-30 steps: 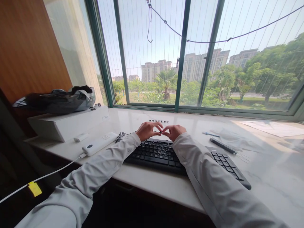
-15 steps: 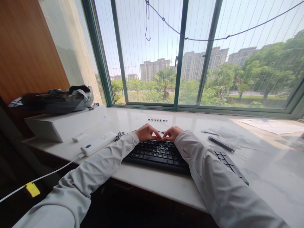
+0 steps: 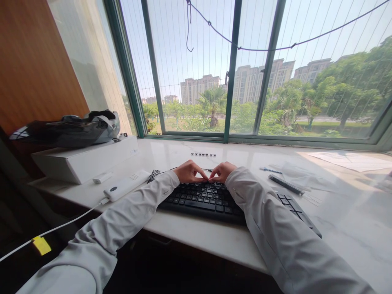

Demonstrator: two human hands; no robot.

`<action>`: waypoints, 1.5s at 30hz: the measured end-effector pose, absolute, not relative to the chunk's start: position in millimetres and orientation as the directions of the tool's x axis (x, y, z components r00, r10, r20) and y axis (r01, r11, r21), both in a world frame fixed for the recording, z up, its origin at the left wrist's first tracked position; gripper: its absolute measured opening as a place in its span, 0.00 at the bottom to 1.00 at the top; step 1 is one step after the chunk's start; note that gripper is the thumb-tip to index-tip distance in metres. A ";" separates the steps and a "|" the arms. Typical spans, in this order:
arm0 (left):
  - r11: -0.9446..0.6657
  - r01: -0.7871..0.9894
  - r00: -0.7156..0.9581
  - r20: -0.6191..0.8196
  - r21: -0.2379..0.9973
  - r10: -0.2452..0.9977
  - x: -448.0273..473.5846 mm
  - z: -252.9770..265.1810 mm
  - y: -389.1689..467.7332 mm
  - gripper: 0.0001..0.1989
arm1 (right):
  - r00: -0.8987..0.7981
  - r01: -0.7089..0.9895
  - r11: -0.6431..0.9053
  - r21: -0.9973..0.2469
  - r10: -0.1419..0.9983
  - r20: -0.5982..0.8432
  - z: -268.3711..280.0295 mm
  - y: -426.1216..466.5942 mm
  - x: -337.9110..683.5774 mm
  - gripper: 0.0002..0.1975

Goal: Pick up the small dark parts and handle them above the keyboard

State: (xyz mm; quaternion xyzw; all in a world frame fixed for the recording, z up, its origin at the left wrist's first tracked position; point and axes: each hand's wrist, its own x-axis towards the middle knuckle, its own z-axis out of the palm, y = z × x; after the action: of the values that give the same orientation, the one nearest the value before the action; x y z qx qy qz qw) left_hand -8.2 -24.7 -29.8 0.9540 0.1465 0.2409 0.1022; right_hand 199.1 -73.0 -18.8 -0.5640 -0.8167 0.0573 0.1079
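Note:
A black keyboard (image 3: pixel 200 205) lies near the front of the white marble sill. Over its back edge, my left hand (image 3: pixel 190 171) and my right hand (image 3: pixel 223 172) meet with thumbs and forefingers pinched together, the fingertips almost touching. Whatever is between the fingertips is too small to make out. Several keys on the board look bare of their caps, showing pale square frames. Behind my hands a row of small black keycaps (image 3: pixel 203 154) is lined up on the sill. My right sleeve covers part of the keyboard's right side.
To the left are a white power bank (image 3: pixel 127 185) with a cable, a small white piece (image 3: pixel 103 177) and a white box (image 3: pixel 85 159) bearing a black bag (image 3: pixel 73 128). On the right lie a black pen-like tool (image 3: pixel 286 184), plastic wrap (image 3: pixel 306 176) and paper (image 3: pixel 352 161).
Both hands stay at the keyboard's back edge, their fingertips shifting very slightly. The view tilts a little; the objects around keep their places.

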 end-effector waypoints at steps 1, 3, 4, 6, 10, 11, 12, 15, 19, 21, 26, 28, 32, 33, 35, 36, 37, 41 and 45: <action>-0.936 0.234 0.841 0.428 0.261 0.330 -8.0 -29.7 -24.8 0.12 | -0.336 0.913 0.351 -0.205 0.936 0.105 -18.1 -73.3 198.7 0.14; -0.938 0.242 0.844 0.424 0.249 0.330 -7.8 -29.7 -24.6 0.12 | -0.329 0.923 0.340 -0.180 0.940 0.090 -16.2 -74.4 197.5 0.15; -0.939 0.245 0.845 0.422 0.240 0.328 -8.0 -29.8 -24.3 0.12 | -0.326 0.927 0.335 -0.167 0.942 0.083 -15.1 -75.1 196.9 0.15; -0.943 0.251 0.848 0.420 0.220 0.324 -8.9 -30.1 -23.3 0.12 | -0.325 0.932 0.332 -0.146 0.943 0.071 -12.9 -76.8 195.6 0.15; -0.953 0.253 0.868 0.396 0.166 0.299 -12.7 -29.1 -22.6 0.11 | -0.327 0.937 0.333 -0.105 0.942 0.074 -10.3 -79.0 193.6 0.15; -0.956 0.248 0.876 0.387 0.155 0.289 -13.7 -28.3 -23.1 0.11 | -0.329 0.938 0.335 -0.094 0.942 0.072 -10.2 -79.0 193.3 0.15; -0.960 0.241 0.883 0.378 0.144 0.278 -14.5 -27.4 -24.0 0.11 | -0.329 0.939 0.334 -0.083 0.942 0.068 -10.3 -78.6 192.9 0.15; -0.968 0.222 0.899 0.360 0.119 0.250 -15.9 -23.6 -28.4 0.12 | -0.332 0.941 0.335 -0.048 0.941 0.064 -11.3 -77.9 191.1 0.15; -0.971 0.222 0.906 0.350 0.085 0.238 -15.1 -18.0 -35.8 0.11 | -0.362 0.932 0.359 0.058 0.928 0.083 -9.6 -84.3 185.6 0.12; -0.970 0.230 0.902 0.356 0.079 0.243 -13.7 -16.2 -39.2 0.11 | -0.387 0.918 0.376 0.122 0.918 0.082 -6.2 -91.2 181.3 0.12; -0.963 0.262 0.889 0.375 0.057 0.264 -10.3 -17.5 -43.1 0.10 | -0.402 0.896 0.397 0.200 0.915 -0.015 2.5 -105.1 171.1 0.12; -0.961 0.272 0.887 0.374 0.051 0.271 -10.0 -20.0 -42.4 0.10 | -0.395 0.899 0.390 0.200 0.918 -0.014 2.6 -105.9 170.7 0.12; -0.958 0.277 0.877 0.388 0.075 0.284 -11.4 -24.0 -38.3 0.11 | -0.404 0.906 0.392 0.158 0.913 0.052 -1.2 -103.1 177.3 0.13; -0.954 0.289 0.864 0.408 0.081 0.296 -12.2 -24.0 -36.9 0.11 | -0.402 0.909 0.387 0.154 0.912 0.080 -1.7 -102.4 179.4 0.14; -0.929 0.360 0.799 0.485 0.089 0.356 -14.5 -22.4 -33.6 0.12 | -0.380 0.920 0.357 0.165 0.913 0.145 -1.3 -102.0 182.6 0.15; -0.903 0.420 0.744 0.535 0.090 0.400 -16.1 -21.1 -31.6 0.13 | -0.366 0.925 0.337 0.175 0.914 0.173 -0.3 -102.1 183.6 0.16; -0.868 0.488 0.683 0.580 0.089 0.444 -18.0 -19.6 -29.1 0.13 | -0.349 0.931 0.316 0.184 0.917 0.193 0.9 -102.4 184.1 0.17; -0.679 0.732 0.499 0.627 0.065 0.598 -27.1 -16.0 -14.9 0.13 | -0.283 0.951 0.242 0.193 0.931 0.230 5.1 -102.6 184.4 0.19; -0.483 0.875 0.406 0.499 0.029 0.766 -35.5 -20.0 3.0 0.15 | -0.217 0.965 0.173 0.195 0.947 0.235 5.2 -99.6 185.7 0.19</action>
State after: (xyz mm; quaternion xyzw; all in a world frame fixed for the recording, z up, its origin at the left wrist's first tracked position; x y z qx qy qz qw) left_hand -35.5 3.0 -20.0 0.8298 0.4945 0.2295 -0.1194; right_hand 185.7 -99.6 5.2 -0.6249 -0.7653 -0.1515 0.0298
